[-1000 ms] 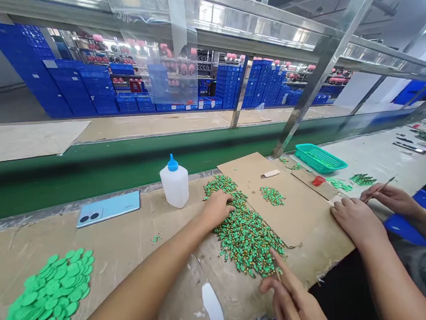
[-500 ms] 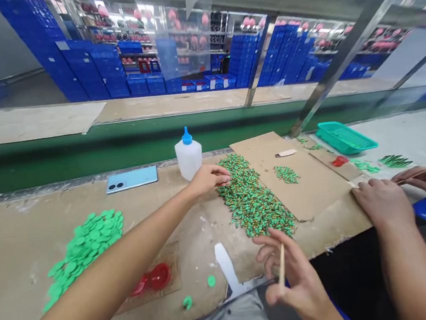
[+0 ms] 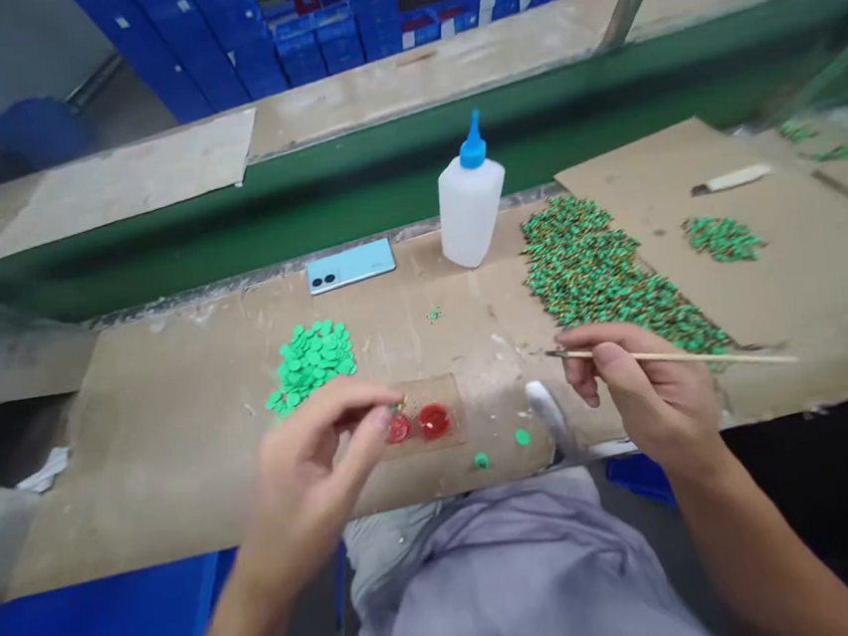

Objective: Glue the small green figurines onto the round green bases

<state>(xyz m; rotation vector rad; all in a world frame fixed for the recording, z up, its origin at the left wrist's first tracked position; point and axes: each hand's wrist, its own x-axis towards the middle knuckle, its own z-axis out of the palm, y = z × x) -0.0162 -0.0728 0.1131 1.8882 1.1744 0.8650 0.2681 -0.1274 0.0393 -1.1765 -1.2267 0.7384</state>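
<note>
My left hand (image 3: 318, 458) is closed in a pinch, somewhat blurred, at the left side of two small red dishes. A tiny green-and-gold piece (image 3: 400, 405) shows at its fingertips. The nearer dish (image 3: 399, 427) is partly behind the fingers; the other dish (image 3: 434, 420) holds a red, shiny filling. In my right hand (image 3: 649, 396) is a thin paintbrush (image 3: 698, 359), its dark tip pointing left, held level over the table. Just beyond that hand lies a large pile of small green-and-gold pieces (image 3: 591, 262). Two green discs (image 3: 521, 437) rest near the table's front edge.
Green discs (image 3: 312, 359) are heaped on the left, with a light blue phone (image 3: 351, 266) behind. A white squeeze bottle (image 3: 470, 209) with a blue cap stands at the back. A cardboard sheet (image 3: 650, 176) carries a smaller pile (image 3: 722, 238) and a pale-handled tool (image 3: 737, 178).
My left hand has moved from the green-and-gold pile back left to the red dishes. My right hand now holds the brush level instead of upright. The view has turned left and down.
</note>
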